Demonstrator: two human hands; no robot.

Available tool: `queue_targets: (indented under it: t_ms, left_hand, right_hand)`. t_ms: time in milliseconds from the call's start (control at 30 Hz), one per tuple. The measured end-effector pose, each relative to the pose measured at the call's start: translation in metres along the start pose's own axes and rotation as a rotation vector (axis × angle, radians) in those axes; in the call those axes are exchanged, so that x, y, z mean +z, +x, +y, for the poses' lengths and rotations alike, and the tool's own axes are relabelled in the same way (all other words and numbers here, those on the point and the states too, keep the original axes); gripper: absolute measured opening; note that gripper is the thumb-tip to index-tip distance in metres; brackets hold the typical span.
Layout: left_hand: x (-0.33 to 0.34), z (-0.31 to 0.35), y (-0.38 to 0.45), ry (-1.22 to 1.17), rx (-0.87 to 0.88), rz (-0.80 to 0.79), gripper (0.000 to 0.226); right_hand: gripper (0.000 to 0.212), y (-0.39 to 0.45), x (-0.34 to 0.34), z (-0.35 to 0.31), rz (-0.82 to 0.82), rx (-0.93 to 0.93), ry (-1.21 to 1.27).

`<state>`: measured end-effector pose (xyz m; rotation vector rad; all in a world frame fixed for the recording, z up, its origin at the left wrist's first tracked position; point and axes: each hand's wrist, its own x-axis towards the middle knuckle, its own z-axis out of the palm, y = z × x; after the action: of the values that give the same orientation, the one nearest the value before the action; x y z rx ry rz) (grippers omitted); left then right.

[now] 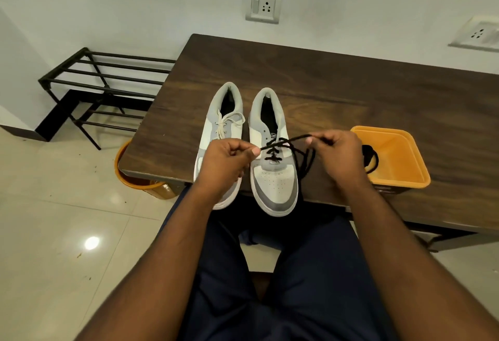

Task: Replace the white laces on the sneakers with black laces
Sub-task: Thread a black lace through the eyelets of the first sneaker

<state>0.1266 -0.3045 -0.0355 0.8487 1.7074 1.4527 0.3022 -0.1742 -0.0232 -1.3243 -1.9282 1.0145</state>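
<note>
While the left hand [229,158] and right hand [333,149] each pinch an end of the black lace [280,144], the sneaker between them [274,178] is only part-threaded; the sneaker beyond the left hand [220,124] keeps its white lace [225,122], untouched.

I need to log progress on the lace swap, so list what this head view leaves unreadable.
- Left sneaker: lower eyelets and toe hidden behind the left hand.
- Black lace on the right sneaker: both ends hidden inside the left hand and the right hand.
- Orange tub: dark coil partly hidden by the right hand; its nature is unclear.
- Orange bucket: mostly under the table.
</note>
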Motion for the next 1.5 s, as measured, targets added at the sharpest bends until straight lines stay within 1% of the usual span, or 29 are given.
queue_targets:
  t_ms: [33, 67, 133, 167, 200, 233, 267, 300, 333, 367, 400, 433, 500, 567, 600, 633, 700, 733, 800, 867, 933, 1033, 1100, 1167, 1233, 1300, 1400, 1433, 1500]
  left_hand:
    - [-0.005, -0.002, 0.001, 0.02, -0.001, 0.023, 0.008]
    - [-0.007, -0.004, 0.002, 0.032, -0.007, 0.039, 0.009]
    - [-0.005, -0.005, 0.005, 0.023, -0.023, 0.023, 0.011]
    - [-0.002, -0.005, 0.006, 0.013, -0.026, -0.012, 0.014]
    - [0.003, -0.003, 0.006, 0.008, -0.025, -0.057, 0.02]
    - [0.007, 0.0, 0.007, 0.016, -0.015, -0.102, 0.027]
    - [0.011, 0.003, 0.008, 0.037, -0.002, -0.143, 0.033]
    - [0.012, 0.006, 0.01, 0.068, 0.008, -0.172, 0.039]
    - [0.013, 0.008, 0.012, 0.094, 0.013, -0.192, 0.043]
    - [0.014, 0.01, 0.015, 0.115, 0.012, -0.209, 0.045]
    - [0.014, 0.011, 0.017, 0.127, 0.01, -0.227, 0.046]
    - [0.013, 0.011, 0.02, 0.135, 0.008, -0.241, 0.045]
    - [0.013, 0.012, 0.026, 0.154, 0.024, -0.227, 0.038]
    - [0.012, 0.009, 0.037, 0.219, 0.082, -0.154, 0.029]
    - [0.012, 0.008, 0.044, 0.294, 0.123, -0.119, 0.03]
    - [0.012, 0.006, 0.05, 0.393, 0.165, -0.108, 0.037]
    - [0.013, 0.004, 0.063, 0.616, 0.237, -0.165, 0.053]
    - [0.014, 0.003, 0.069, 0.713, 0.25, -0.201, 0.057]
    - [0.016, 0.0, 0.078, 0.815, 0.231, -0.232, 0.053]
    - [0.016, -0.005, 0.082, 0.802, 0.226, -0.214, 0.045]
    - [0.016, -0.011, 0.081, 0.742, 0.237, -0.178, 0.042]
    - [0.015, -0.018, 0.079, 0.677, 0.244, -0.129, 0.038]
    - [0.015, -0.02, 0.079, 0.651, 0.233, -0.111, 0.036]
    - [0.015, -0.021, 0.078, 0.632, 0.22, -0.092, 0.035]
    - [0.014, -0.021, 0.078, 0.634, 0.217, -0.079, 0.034]
    - [0.015, -0.02, 0.077, 0.635, 0.217, -0.079, 0.034]
    - [0.016, -0.02, 0.076, 0.618, 0.221, -0.081, 0.036]
    - [0.016, -0.02, 0.075, 0.607, 0.215, -0.075, 0.039]
    - [0.017, -0.02, 0.073, 0.577, 0.184, -0.042, 0.055]
  right_hand:
    - [0.013, 0.003, -0.005, 0.005, 0.031, 0.008, -0.084]
    - [0.016, 0.005, -0.007, 0.007, -0.001, 0.0, -0.181]
    - [0.034, 0.001, -0.001, 0.005, -0.143, -0.122, -0.333]
    - [0.048, -0.002, 0.006, 0.003, -0.209, -0.199, -0.32]
    - [0.059, -0.006, 0.015, -0.001, -0.281, -0.23, -0.227]
    - [0.064, -0.011, 0.022, -0.006, -0.353, -0.204, -0.074]
    - [0.063, -0.014, 0.028, -0.01, -0.423, -0.15, 0.088]
    - [0.057, -0.017, 0.033, -0.012, -0.483, -0.09, 0.235]
    - [0.045, -0.019, 0.037, -0.014, -0.525, -0.058, 0.349]
    - [0.03, -0.021, 0.04, -0.016, -0.541, -0.057, 0.397]
    - [0.016, -0.022, 0.041, -0.017, -0.52, -0.06, 0.4]
    - [0.01, -0.021, 0.041, -0.018, -0.469, -0.043, 0.392]
    - [0.008, -0.017, 0.041, -0.015, -0.344, 0.035, 0.422]
    - [0.003, -0.012, 0.04, -0.012, -0.239, 0.099, 0.484]
    - [0.004, -0.008, 0.038, -0.011, -0.188, 0.116, 0.49]
    - [0.006, -0.004, 0.038, -0.01, -0.142, 0.137, 0.48]
    - [0.007, 0.002, 0.037, -0.011, -0.088, 0.173, 0.456]
    - [0.009, 0.005, 0.038, -0.012, -0.078, 0.181, 0.447]
    - [0.014, 0.01, 0.043, -0.013, -0.065, 0.175, 0.42]
    - [0.017, 0.015, 0.05, -0.014, -0.05, 0.136, 0.355]
    - [0.018, 0.019, 0.055, -0.016, -0.053, 0.048, 0.228]
    - [0.018, 0.025, 0.061, -0.021, -0.119, -0.165, -0.089]
    - [0.016, 0.028, 0.065, -0.021, -0.112, -0.28, -0.284]
    - [0.016, 0.031, 0.068, -0.021, -0.087, -0.325, -0.465]
    - [0.016, 0.036, 0.07, -0.02, -0.112, -0.3, -0.557]
    - [0.014, 0.041, 0.071, -0.019, -0.147, -0.242, -0.497]
    - [0.014, 0.046, 0.07, -0.017, -0.273, -0.072, -0.2]
    - [0.013, 0.047, 0.069, -0.018, -0.318, -0.015, -0.131]
    - [0.013, 0.049, 0.068, -0.018, -0.369, 0.065, -0.039]
